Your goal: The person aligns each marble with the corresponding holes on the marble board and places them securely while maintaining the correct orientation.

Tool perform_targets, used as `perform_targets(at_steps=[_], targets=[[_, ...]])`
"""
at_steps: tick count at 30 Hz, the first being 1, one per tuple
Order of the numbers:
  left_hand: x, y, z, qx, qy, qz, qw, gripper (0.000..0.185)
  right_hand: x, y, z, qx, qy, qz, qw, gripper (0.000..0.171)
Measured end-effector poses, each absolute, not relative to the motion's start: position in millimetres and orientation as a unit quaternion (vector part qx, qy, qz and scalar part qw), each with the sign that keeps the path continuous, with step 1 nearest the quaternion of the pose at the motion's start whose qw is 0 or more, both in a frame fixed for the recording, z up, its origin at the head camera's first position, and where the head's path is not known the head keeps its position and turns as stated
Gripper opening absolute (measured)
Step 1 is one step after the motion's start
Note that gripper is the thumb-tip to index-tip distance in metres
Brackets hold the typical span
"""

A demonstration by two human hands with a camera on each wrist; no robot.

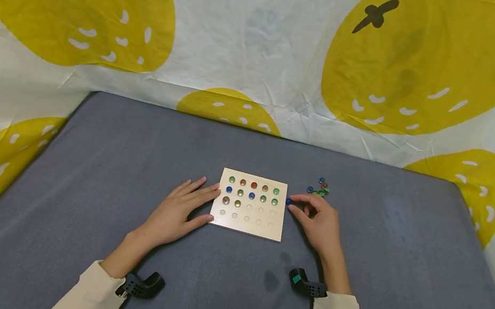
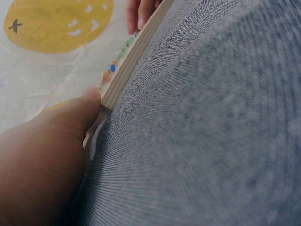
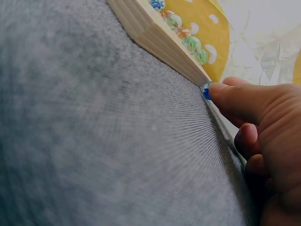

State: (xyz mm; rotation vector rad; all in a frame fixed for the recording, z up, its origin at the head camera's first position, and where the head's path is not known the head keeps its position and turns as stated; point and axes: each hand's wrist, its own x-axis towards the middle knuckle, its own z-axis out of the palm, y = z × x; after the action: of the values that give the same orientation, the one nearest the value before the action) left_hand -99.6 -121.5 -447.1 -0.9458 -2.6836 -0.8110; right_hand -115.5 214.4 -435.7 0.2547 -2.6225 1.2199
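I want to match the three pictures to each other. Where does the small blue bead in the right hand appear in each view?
Head: blue bead at the right hand's fingertips, beside the wooden board's right edge.
Left wrist: not visible; only the board's edge and the left hand.
Right wrist: bead under the fingertip, right of centre, at the board's corner.
Shared landmark: the wooden board.

No legible text — (anywhere) — none.

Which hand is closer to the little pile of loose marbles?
Right. The right hand sits just below the loose marbles, pinching a blue marble. The left hand rests across the wooden board, farther away.
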Motion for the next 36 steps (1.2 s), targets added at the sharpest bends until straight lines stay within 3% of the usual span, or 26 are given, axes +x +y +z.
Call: perform_targets(at_steps=[36], targets=[[-99.6,-121.4,-448.8,-0.317,-0.906,-0.268,0.086,0.057,-115.8,213.7,-436.1,0.091,-0.91,0.393,0.1,0.02]])
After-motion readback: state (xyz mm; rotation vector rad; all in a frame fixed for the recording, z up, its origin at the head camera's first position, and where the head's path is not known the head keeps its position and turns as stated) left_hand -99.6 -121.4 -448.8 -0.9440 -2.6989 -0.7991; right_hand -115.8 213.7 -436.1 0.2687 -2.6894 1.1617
